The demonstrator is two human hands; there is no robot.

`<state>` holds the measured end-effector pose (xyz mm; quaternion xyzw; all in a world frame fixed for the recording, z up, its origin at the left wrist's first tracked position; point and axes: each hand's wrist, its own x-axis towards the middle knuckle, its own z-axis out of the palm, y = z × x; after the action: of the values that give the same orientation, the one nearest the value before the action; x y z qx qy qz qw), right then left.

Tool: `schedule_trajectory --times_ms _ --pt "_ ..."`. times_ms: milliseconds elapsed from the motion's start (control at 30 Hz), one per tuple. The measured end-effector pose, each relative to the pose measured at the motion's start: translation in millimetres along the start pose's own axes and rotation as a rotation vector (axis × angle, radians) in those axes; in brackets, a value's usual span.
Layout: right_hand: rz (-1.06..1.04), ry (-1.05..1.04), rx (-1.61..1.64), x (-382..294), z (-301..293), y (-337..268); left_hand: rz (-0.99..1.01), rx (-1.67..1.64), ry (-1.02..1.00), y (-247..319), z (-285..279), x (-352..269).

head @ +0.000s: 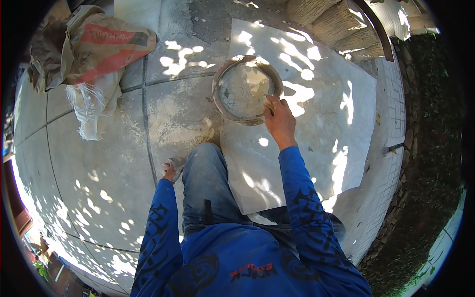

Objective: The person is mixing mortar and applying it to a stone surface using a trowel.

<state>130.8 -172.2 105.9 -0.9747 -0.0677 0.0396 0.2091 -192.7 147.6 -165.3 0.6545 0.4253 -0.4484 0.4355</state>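
Observation:
A round, mortar-crusted basin [219,83] stands partly on a pale sheet [334,122] spread over the concrete floor. Inside it lies grey, cement-like powder [237,87], with a paler tan patch toward the right. My right hand [281,120] is at the basin's near right rim, closed around a short tan tool [268,104]. The tool's working end cannot be made out. Low beside my left knee, my left hand [172,171] has pale dust on its fingers. They look apart, and I see nothing held in them.
A crumpled paper sack [107,44] with red print lies at the upper left, a frayed white woven sack [89,107] below it. Wood-textured, root-like forms [345,28] rise at the upper right. Dark planting [434,130] borders the paving's right edge. Grooves cross the concrete floor [100,163].

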Motion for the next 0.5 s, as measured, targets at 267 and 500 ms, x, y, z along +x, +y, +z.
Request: schedule_trajectory --times_ms 267,500 --pt "-0.133 -0.144 -0.049 -14 -35 7 -0.058 0.054 0.093 -32 3 37" --pt "-0.35 -0.163 -0.025 -11 -31 8 0.03 -0.14 -0.04 -38 -6 42"
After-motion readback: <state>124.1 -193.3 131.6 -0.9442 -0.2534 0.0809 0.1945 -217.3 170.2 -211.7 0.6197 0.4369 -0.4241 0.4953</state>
